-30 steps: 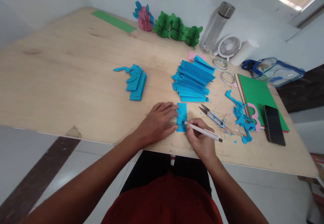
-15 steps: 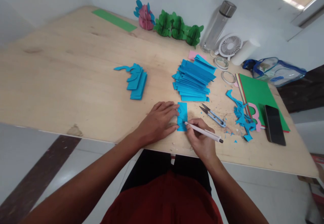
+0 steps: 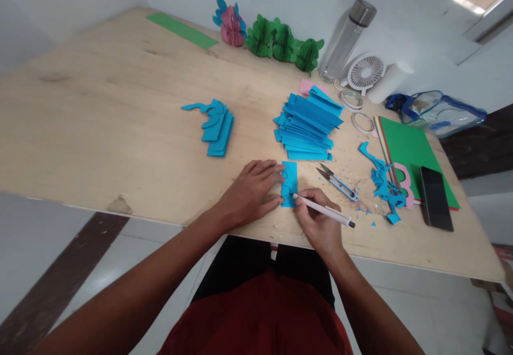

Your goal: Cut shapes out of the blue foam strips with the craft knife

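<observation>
A small rectangle of blue paper (image 3: 292,173) lies near the table's front edge, with curved dark lines drawn on it. My left hand (image 3: 256,190) lies flat with fingers stretched out, its fingertips on the paper's left edge. In my right hand (image 3: 318,221) is a white pen (image 3: 331,213), its tip touching the lower right part of the paper. Blue thread snips (image 3: 339,183) rest to the right of the paper. Just beyond it is a fanned pile of folded blue paper strips (image 3: 306,128). A smaller group of blue paper pieces (image 3: 218,130) sits to the left.
Blue scraps (image 3: 382,184) and a phone (image 3: 436,197) lie on the right by green paper sheets (image 3: 412,146). Tape rolls (image 3: 363,122), a small fan (image 3: 365,72), a bottle (image 3: 347,42) and green paper figures (image 3: 282,43) stand along the wall. A clear pouch (image 3: 444,112) sits far right.
The pen tip has shifted very slightly on the blue paper. Both hands stay in nearly the same places, and the whole view has moved a little.
</observation>
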Motion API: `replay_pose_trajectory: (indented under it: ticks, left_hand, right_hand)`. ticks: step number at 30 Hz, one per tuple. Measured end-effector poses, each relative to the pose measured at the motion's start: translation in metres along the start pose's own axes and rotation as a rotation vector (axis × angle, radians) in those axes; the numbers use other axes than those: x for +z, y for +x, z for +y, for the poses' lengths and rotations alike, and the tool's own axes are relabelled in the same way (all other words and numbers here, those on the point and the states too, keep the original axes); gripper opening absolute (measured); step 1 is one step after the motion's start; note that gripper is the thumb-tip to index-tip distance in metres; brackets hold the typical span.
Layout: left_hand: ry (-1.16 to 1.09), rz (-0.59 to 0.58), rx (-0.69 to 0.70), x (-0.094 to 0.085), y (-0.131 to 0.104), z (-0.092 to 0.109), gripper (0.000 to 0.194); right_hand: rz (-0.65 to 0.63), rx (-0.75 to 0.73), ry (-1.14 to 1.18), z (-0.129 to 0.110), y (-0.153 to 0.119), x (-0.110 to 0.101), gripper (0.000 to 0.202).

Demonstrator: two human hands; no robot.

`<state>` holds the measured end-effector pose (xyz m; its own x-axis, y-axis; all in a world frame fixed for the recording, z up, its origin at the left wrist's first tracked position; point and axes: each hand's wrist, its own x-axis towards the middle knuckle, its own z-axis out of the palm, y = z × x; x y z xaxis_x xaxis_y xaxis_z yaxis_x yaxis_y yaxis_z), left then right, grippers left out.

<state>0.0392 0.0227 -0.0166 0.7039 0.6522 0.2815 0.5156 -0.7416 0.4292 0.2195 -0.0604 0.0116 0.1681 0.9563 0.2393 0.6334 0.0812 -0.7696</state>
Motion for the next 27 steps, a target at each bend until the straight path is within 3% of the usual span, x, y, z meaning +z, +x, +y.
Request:
replay_pose_trajectory:
  ticks: [27]
  left_hand:
    - [0.023, 0.005, 0.004, 0.0034, -0.0002, -0.001, 0.026]
  right_hand:
    - [-0.016, 0.073, 0.115, -0.0009, -0.0012, 0.0017, 0.007]
